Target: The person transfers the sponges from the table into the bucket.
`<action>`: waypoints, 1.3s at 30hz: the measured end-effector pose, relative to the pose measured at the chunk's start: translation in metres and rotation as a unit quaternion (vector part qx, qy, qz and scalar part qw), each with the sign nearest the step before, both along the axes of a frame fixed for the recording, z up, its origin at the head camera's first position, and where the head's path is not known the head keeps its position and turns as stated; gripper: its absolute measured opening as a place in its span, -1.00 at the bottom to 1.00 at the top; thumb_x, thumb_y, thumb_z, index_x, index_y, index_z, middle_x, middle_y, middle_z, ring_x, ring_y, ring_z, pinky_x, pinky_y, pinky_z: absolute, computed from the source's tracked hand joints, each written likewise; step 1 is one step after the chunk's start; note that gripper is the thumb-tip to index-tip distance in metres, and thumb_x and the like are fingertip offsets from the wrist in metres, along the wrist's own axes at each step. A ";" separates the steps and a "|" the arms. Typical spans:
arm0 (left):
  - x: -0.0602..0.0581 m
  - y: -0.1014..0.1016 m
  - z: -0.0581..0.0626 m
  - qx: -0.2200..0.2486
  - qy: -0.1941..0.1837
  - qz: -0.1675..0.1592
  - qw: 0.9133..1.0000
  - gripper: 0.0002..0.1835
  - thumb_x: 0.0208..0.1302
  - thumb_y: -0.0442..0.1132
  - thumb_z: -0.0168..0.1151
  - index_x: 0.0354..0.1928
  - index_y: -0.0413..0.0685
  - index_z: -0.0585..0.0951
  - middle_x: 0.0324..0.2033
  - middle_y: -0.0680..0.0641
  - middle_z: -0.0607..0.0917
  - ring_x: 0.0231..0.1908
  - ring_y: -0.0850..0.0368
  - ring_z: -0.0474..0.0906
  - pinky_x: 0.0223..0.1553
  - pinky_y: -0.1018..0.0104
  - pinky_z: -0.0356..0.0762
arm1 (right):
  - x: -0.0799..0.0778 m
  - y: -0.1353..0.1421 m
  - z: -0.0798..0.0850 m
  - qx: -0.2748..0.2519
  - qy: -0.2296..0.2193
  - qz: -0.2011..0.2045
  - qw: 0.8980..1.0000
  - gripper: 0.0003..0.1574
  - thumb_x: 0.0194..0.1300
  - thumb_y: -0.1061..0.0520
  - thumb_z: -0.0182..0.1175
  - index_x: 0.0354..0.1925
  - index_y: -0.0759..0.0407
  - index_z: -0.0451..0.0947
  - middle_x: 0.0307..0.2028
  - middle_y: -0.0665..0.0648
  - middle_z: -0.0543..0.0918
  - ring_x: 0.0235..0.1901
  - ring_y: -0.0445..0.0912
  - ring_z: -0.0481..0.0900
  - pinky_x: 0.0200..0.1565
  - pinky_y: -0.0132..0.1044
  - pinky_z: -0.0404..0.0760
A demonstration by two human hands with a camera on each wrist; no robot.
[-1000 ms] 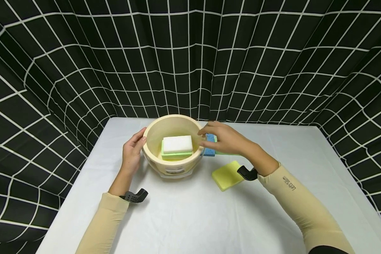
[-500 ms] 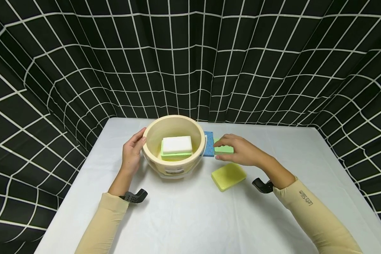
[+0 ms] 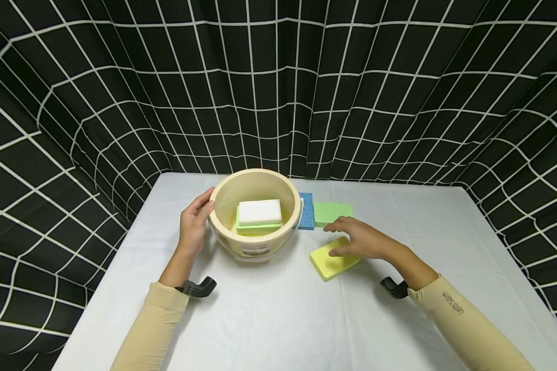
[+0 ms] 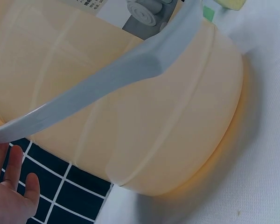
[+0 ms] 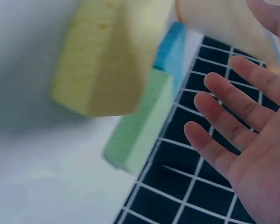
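A cream bucket [image 3: 222, 238] with a pale handle [image 4: 130, 70] stands left of centre. Inside it a white sponge [image 3: 260, 212] lies on a green sponge [image 3: 260, 228]. My left hand [image 3: 194, 222] touches the bucket's left side near the rim, its fingers fairly straight and spread in the left wrist view. My right hand [image 3: 364, 240] hovers over a yellow sponge [image 3: 327, 264] with fingers apart and nothing held. In the right wrist view its fingers [image 5: 219, 107] are spread, clear of the yellow sponge.
A blue sponge [image 3: 308, 214] lies just right of the bucket, with another green sponge [image 3: 332, 211] beside it. Everything is on a table with a white cloth [image 3: 278, 319]. A black curtain with white grid lines [image 3: 278, 93] surrounds the table's back and sides.
My right hand has moved from the bucket's right rim rightward and toward me, past the green sponge to above the yellow one. The left hand and bucket have stayed put.
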State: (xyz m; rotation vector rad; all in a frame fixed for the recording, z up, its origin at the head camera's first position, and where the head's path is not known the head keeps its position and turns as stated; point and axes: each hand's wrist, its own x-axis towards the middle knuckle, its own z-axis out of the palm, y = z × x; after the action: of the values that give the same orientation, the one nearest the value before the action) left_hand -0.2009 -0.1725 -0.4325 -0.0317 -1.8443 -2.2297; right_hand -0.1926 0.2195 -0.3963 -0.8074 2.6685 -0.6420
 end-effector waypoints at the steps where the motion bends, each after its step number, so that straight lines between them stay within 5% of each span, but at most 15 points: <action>1: 0.000 0.000 0.000 0.000 0.000 -0.001 1.000 -0.56 0.40 -0.39 0.05 0.29 -0.35 0.41 0.28 -0.32 0.46 0.08 0.33 0.53 0.14 0.59 0.54 | 0.001 0.001 -0.003 0.002 -0.003 -0.003 1.000 -0.28 0.13 -0.11 0.39 0.19 0.15 0.52 0.10 0.18 0.58 0.13 0.10 0.50 0.18 0.08 0.53; 11: 0.001 0.000 0.000 -0.001 0.004 -0.003 1.000 -0.55 0.40 -0.40 0.03 0.30 -0.35 0.40 0.29 -0.32 0.45 0.10 0.33 0.52 0.16 0.59 0.53 | 0.009 0.006 -0.027 0.016 0.017 0.037 0.999 -0.25 -0.08 -0.05 0.53 0.10 0.13 0.58 0.01 0.08 0.61 0.04 -0.01 0.50 0.13 -0.01 0.55; 19: 0.001 0.000 0.000 0.001 -0.001 0.001 1.000 -0.56 0.40 -0.40 0.05 0.29 -0.35 0.41 0.29 -0.31 0.46 0.09 0.34 0.52 0.16 0.58 0.53 | 0.011 0.004 -0.038 0.077 0.027 0.070 0.994 0.10 -0.22 -0.05 0.59 0.31 0.09 0.39 0.17 0.19 0.50 0.24 0.17 0.39 0.30 0.26 0.36; 39: 0.002 0.000 0.002 -0.015 -0.004 0.003 1.000 -0.55 0.41 -0.36 0.03 0.31 -0.32 0.41 0.32 -0.27 0.45 0.14 0.30 0.50 0.18 0.57 0.52 | 0.009 0.001 -0.046 0.088 0.048 0.062 0.993 -0.09 -0.19 0.05 0.58 0.20 0.00 0.50 0.01 0.02 0.58 -0.02 -0.07 0.50 0.07 -0.08 0.59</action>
State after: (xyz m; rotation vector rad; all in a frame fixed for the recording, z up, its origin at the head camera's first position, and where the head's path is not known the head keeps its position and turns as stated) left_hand -0.1992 -0.1723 -0.4305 -0.0219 -1.8797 -2.2022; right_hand -0.1836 0.2202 -0.4421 -0.9659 2.6873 -0.3390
